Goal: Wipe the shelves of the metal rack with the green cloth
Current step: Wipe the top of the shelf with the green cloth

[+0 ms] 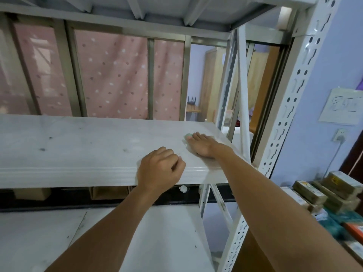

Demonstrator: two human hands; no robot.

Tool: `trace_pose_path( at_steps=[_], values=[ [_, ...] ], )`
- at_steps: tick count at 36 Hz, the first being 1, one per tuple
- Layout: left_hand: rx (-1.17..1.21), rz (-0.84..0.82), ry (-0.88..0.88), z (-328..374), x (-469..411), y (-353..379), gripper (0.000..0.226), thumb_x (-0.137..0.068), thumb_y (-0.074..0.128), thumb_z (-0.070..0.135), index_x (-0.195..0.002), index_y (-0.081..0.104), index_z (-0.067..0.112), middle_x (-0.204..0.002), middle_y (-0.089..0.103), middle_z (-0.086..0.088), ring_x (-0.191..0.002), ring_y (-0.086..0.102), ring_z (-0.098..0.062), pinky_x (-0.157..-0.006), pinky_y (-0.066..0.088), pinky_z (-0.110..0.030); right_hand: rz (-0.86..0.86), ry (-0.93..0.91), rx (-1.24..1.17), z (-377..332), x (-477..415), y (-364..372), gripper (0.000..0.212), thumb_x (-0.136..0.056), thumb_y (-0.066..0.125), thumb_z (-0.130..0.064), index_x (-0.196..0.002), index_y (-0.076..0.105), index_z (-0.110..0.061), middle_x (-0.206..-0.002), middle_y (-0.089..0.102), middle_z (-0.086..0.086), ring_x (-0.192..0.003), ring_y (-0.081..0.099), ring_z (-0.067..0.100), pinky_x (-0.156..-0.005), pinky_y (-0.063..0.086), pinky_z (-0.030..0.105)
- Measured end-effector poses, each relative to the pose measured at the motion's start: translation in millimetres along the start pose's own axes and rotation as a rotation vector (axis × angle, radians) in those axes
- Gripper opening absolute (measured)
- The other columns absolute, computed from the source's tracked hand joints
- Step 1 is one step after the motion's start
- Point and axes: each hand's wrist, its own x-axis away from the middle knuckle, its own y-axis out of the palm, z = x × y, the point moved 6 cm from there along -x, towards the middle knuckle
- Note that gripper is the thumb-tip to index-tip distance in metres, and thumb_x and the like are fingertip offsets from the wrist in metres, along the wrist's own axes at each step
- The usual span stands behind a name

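Note:
The white metal rack fills the view, with its middle shelf [88, 142] at chest height. My right hand [203, 145] lies flat, palm down, on the right end of that shelf. It presses on the pale green cloth [187, 136], of which only a small edge shows past the fingertips. My left hand [160, 167] rests on the shelf's front edge, its fingers curled loosely with nothing seen in them. A lower shelf [167, 232] shows under my forearms.
The rack's slotted upright [294, 99] and a diagonal brace [243, 107] stand right of my right hand. Several stacked boxes [324, 193] sit at the lower right. Cardboard boxes [110, 192] show under the middle shelf. A pink dotted curtain [112, 75] hangs behind.

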Motion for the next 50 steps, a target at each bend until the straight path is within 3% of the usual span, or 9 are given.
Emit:
trace_pose_path(
  at_steps=[8,11,15,26,38,43,46,48,50],
  values=[
    [-0.021,0.038,0.163,4,29,-7,0.027,-0.089,0.066,0.014,-0.063,0.064,0.009,-0.061,0.060,-0.002,-0.058,0.048,-0.021,-0.054,0.045,-0.032,-0.199,-0.229,-0.279,-48,55,7,0.058,-0.108,0.014,-0.049,-0.145,0.039,-0.013,-0.144,0.046,-0.003,-0.135,0.039,0.013,-0.111,0.020,0.033],
    [-0.088,-0.058,0.179,3,40,-11,0.016,-0.089,0.073,0.025,-0.095,0.078,0.011,-0.089,0.074,-0.002,-0.077,0.064,-0.022,-0.071,0.054,-0.029,-0.245,-0.232,-0.265,-33,56,3,0.056,-0.109,0.018,-0.046,-0.157,0.024,-0.018,-0.157,0.030,-0.009,-0.145,0.025,0.009,-0.116,0.013,0.029],
    [-0.135,-0.096,0.105,0,46,-15,0.022,-0.091,0.073,0.029,-0.102,0.077,0.010,-0.100,0.074,-0.005,-0.088,0.068,-0.024,-0.073,0.058,-0.034,-0.128,-0.211,-0.111,-1,52,-3,0.057,-0.109,0.025,-0.042,-0.161,0.012,-0.022,-0.168,0.009,-0.004,-0.155,0.006,0.017,-0.123,0.001,0.034],
    [-0.172,0.003,-0.055,-14,49,-16,0.030,-0.085,0.080,0.040,-0.088,0.076,0.010,-0.082,0.070,-0.002,-0.074,0.065,-0.024,-0.070,0.053,-0.031,-0.086,0.172,-0.036,67,29,-31,0.042,-0.103,0.032,-0.022,-0.134,0.053,-0.004,-0.139,0.053,0.015,-0.121,0.050,0.030,-0.100,0.037,0.040],
    [-0.130,-0.025,-0.096,-20,50,-11,0.038,-0.089,0.067,0.048,-0.092,0.079,0.012,-0.085,0.073,0.002,-0.084,0.067,-0.019,-0.081,0.046,-0.025,-0.015,0.092,-0.033,78,-82,-35,0.002,-0.080,0.041,-0.020,-0.082,0.043,-0.019,-0.109,0.056,0.018,-0.105,0.059,0.035,-0.097,0.045,0.052],
    [-0.155,-0.011,-0.056,-21,53,-9,0.039,-0.091,0.068,0.049,-0.094,0.079,0.011,-0.084,0.071,0.000,-0.088,0.065,-0.016,-0.084,0.046,-0.024,-0.027,0.110,-0.080,74,-113,-33,0.012,-0.078,0.038,-0.034,-0.079,0.046,-0.025,-0.112,0.050,0.014,-0.106,0.053,0.030,-0.103,0.040,0.056],
    [-0.155,0.028,-0.013,-19,52,-10,0.035,-0.089,0.075,0.044,-0.092,0.078,0.009,-0.084,0.071,-0.002,-0.083,0.068,-0.020,-0.079,0.051,-0.028,-0.040,0.046,-0.072,45,-101,-30,0.034,-0.098,0.027,-0.038,-0.113,0.056,-0.028,-0.138,0.048,0.013,-0.130,0.043,0.031,-0.116,0.025,0.056],
    [-0.153,0.045,-0.002,-19,53,-10,0.033,-0.088,0.077,0.042,-0.092,0.078,0.009,-0.084,0.071,-0.002,-0.083,0.069,-0.021,-0.078,0.052,-0.030,-0.090,-0.049,-0.055,26,-95,-24,0.050,-0.107,0.020,-0.036,-0.155,0.028,-0.022,-0.163,0.025,0.012,-0.150,0.021,0.032,-0.122,0.011,0.053],
    [-0.148,0.052,-0.011,-18,53,-11,0.033,-0.089,0.077,0.041,-0.091,0.078,0.008,-0.085,0.072,-0.002,-0.083,0.069,-0.022,-0.079,0.052,-0.030,-0.133,-0.127,-0.032,15,-91,-16,0.056,-0.106,0.021,-0.043,-0.160,0.010,-0.030,-0.168,0.011,0.004,-0.154,0.009,0.029,-0.123,0.005,0.052]
  ],
)
